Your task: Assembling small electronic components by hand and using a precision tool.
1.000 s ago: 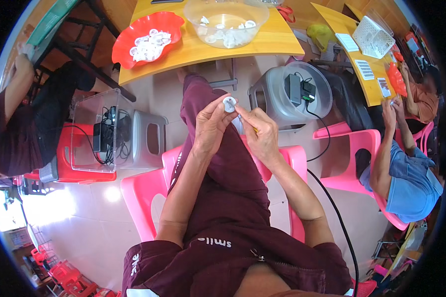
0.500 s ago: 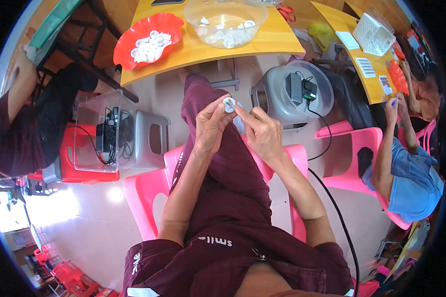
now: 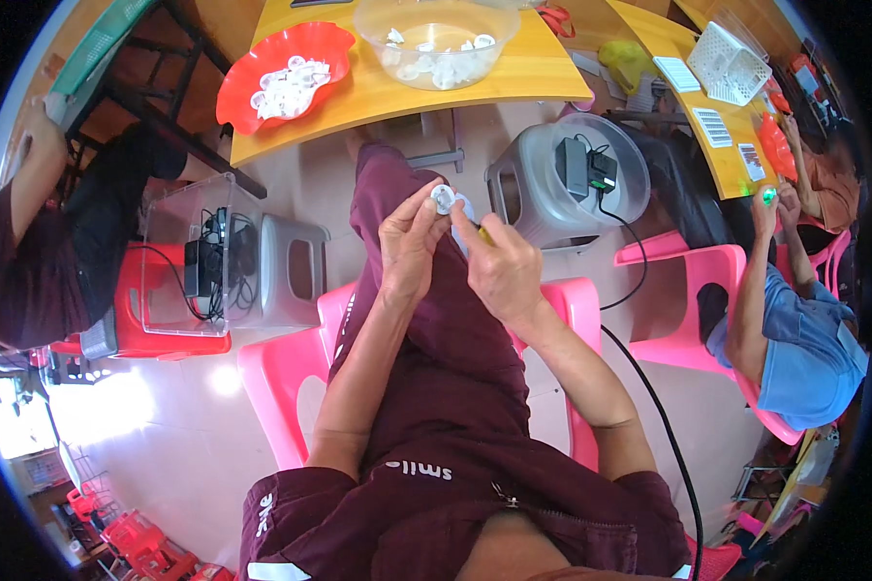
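Left hand point(image 3: 409, 242) pinches a small white round part point(image 3: 443, 200) above the lap, while the right hand point(image 3: 499, 269) closes on a thin yellowish tool point(image 3: 482, 232) whose tip sits right at the part — work on this piece looks mid-way, not finished. Ahead, on the yellow table point(image 3: 378, 97), a red dish point(image 3: 281, 73) and a clear bowl point(image 3: 441, 44) each hold more white parts; which pile is done cannot be told. Pink plastic chairs point(image 3: 291, 368), grey stools and seated co-workers crowd the pale tiled floor.
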Motion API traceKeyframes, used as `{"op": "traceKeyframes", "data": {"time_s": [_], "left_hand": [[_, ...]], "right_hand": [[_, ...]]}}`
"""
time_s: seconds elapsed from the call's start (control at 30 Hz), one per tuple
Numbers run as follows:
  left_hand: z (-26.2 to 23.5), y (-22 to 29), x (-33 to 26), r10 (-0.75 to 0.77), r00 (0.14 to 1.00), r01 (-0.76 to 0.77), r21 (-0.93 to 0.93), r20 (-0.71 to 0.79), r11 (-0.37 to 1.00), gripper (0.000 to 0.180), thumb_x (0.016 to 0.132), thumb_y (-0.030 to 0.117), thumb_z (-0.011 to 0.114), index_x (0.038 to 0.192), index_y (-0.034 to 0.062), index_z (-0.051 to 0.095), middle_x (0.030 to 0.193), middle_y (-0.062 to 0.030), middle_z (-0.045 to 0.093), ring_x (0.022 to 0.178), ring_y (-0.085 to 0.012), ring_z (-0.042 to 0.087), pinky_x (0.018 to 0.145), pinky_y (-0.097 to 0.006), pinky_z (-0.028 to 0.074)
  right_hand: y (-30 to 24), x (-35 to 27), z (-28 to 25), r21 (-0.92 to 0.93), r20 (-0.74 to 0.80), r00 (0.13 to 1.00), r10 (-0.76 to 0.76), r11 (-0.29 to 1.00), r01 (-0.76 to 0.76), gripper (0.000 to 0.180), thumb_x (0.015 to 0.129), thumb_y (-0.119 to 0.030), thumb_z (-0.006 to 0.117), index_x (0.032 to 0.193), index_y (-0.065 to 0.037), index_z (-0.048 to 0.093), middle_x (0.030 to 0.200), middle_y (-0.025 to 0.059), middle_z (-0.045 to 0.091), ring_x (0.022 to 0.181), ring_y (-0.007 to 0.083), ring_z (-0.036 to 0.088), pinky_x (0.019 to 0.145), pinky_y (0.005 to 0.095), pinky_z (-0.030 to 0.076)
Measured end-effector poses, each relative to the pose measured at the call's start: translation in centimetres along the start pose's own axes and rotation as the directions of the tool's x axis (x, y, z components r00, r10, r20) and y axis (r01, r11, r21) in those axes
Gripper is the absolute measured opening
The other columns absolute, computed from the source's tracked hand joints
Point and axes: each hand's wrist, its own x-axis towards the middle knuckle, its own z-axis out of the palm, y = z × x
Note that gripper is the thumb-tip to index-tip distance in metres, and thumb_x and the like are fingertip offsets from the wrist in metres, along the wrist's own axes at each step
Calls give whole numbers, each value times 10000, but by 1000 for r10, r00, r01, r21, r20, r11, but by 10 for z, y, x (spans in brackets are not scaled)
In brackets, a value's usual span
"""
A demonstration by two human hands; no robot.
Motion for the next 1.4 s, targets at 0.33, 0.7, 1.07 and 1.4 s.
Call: {"op": "traceKeyframes", "data": {"time_s": [0.33, 0.7, 1.07, 1.4], "left_hand": [[1, 2, 2, -1, 1000, 1, -11, 23, 1000, 308, 951, 118, 458, 1214, -35, 505, 1119, -156, 598, 1029, -257, 598, 903, -353, 499], [1, 6, 4, -37, 999, 38, -50, 19, 998, 307, 949, 124, 460, 1219, -15, 510, 1116, -138, 608, 1030, -225, 596, 908, -347, 494], [0, 4, 2, -32, 998, 34, -30, 46, 999, 314, 938, 139, 495, 1213, -11, 518, 1104, -126, 614, 1024, -207, 597, 895, -353, 496], [-1, 5, 2, -37, 999, 39, -49, 36, 998, 313, 937, 139, 497, 1212, -8, 521, 1110, -130, 613, 1023, -198, 596, 885, -349, 499]], "right_hand": [[0, 1, -6, -51, 5, 1000, 12, 999, -11, 432, 715, -42, 595, 1138, -132, 600, 731, 54, 477, 538, 202, 568, 436, 326, 483], [3, 7, -13, -15, -6, 999, 47, 999, -47, 396, 731, -41, 609, 1110, -158, 630, 732, 47, 482, 535, 203, 579, 446, 333, 478], [2, 5, -11, 34, -7, 999, 43, 999, -43, 459, 696, 0, 647, 1125, -164, 640, 707, 45, 453, 546, 205, 547, 471, 332, 445], [4, 5, -7, 11, -59, 998, -9, 1000, 10, 381, 713, -37, 618, 1082, -131, 641, 721, 46, 470, 537, 190, 559, 435, 319, 461]]}}
